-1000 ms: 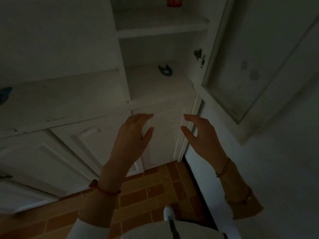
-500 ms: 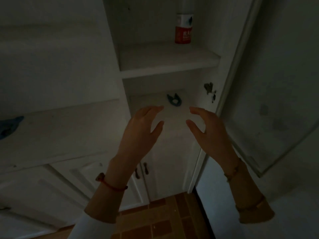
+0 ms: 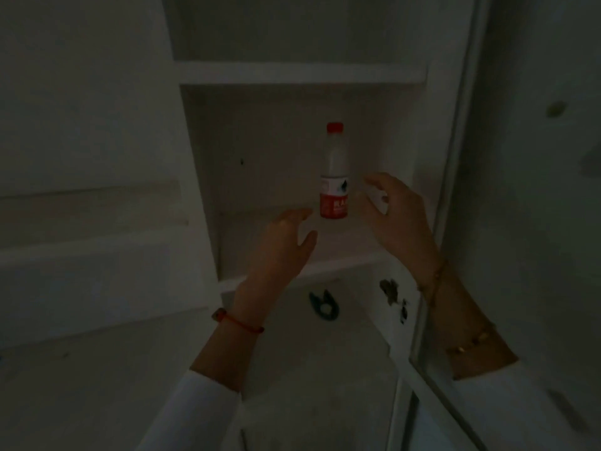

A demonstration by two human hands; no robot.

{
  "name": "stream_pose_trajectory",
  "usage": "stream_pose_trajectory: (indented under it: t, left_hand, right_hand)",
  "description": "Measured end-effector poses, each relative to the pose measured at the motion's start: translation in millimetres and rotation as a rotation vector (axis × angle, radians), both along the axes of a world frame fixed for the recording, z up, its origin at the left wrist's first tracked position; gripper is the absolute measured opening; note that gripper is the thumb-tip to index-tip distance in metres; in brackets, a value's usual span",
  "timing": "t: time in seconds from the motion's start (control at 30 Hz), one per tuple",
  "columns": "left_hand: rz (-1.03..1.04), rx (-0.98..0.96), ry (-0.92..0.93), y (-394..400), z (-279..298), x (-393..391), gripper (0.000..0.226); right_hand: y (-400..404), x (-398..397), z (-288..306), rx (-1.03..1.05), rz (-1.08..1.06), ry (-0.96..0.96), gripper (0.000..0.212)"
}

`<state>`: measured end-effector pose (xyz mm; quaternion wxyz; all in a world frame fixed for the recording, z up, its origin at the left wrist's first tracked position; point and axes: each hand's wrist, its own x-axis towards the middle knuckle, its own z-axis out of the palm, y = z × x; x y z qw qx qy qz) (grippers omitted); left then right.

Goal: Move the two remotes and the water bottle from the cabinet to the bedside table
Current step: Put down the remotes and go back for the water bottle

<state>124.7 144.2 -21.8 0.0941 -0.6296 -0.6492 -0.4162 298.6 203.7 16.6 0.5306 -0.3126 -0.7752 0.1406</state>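
A clear water bottle [image 3: 334, 172] with a red cap and a red-and-white label stands upright near the back of a white cabinet shelf [image 3: 331, 252]. My left hand [image 3: 281, 245] is raised just below and left of the bottle, fingers apart, holding nothing. My right hand [image 3: 395, 211] is to the right of the bottle at label height, fingers curled and apart, not touching it. No remote shows in this dim view.
The cabinet door [image 3: 533, 190] stands open at the right. A small dark teal object [image 3: 323, 305] lies on the shelf below, near a dark metal latch [image 3: 390, 289]. Another shelf [image 3: 299, 73] runs above the bottle. White cabinet panels fill the left side.
The view has tilted up from the floor and lower doors to the bottle's shelf. Both hands have risen and reached forward to either side of the bottle.
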Motion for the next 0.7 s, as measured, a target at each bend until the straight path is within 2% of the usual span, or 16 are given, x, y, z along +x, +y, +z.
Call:
stream_pose_trajectory:
  t: [0.13, 0.3, 0.47, 0.6, 0.7]
  left_hand:
    - [-0.018, -0.12, -0.077, 46.3, 11.4, -6.6, 0.049]
    - [0.017, -0.252, -0.226, 82.0, 0.6, -11.7, 0.061]
    - [0.037, -0.39, -0.218, 101.5, -5.4, -15.4, 0.068]
    - [0.015, -0.434, -0.237, 104.4, -4.8, -15.0, 0.064]
    - [-0.013, -0.452, -0.244, 104.1, -3.8, -15.3, 0.061]
  right_hand:
    - [48.7, -23.0, 20.2, 0.038, -0.029, -0.038, 0.041]
    - [99.2, -49.2, 28.4, -0.057, -0.044, -0.081, 0.056]
    - [123.8, -66.7, 31.9, -0.165, -0.026, -0.091, 0.067]
    - [130.2, -73.8, 29.9, -0.263, 0.066, -0.054, 0.054]
    - [131.4, -75.4, 29.8, -0.229, 0.087, -0.03, 0.049]
